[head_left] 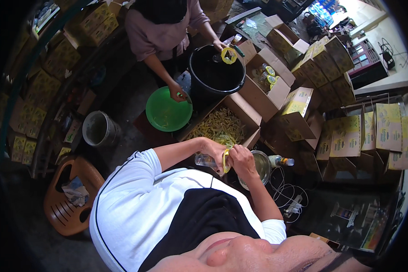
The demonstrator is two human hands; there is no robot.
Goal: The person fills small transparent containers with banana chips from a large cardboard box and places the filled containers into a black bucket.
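Observation:
In front of my chest, my left hand (215, 153) is wrapped round a clear bottle (203, 160) that lies on its side, its base toward the left. A yellow ring-shaped band (226, 161) shows between my two hands. The fingers of my right hand (244, 161) are closed on that band, at the end away from the bottle's base. My palm and fingers hide much of the bottle. Just beyond my hands stands an open cardboard box (254, 119) full of loose yellow bands (220, 124).
Across from me a person (161, 38) holds a bottle with a yellow band (229, 55) over a black bucket (217, 88). Nearby are a green basin (161, 111), a metal pot (261, 165), a box of bottles (276, 97), stacked cartons (344, 136), a grey bucket (99, 129) and a brown chair (61, 213).

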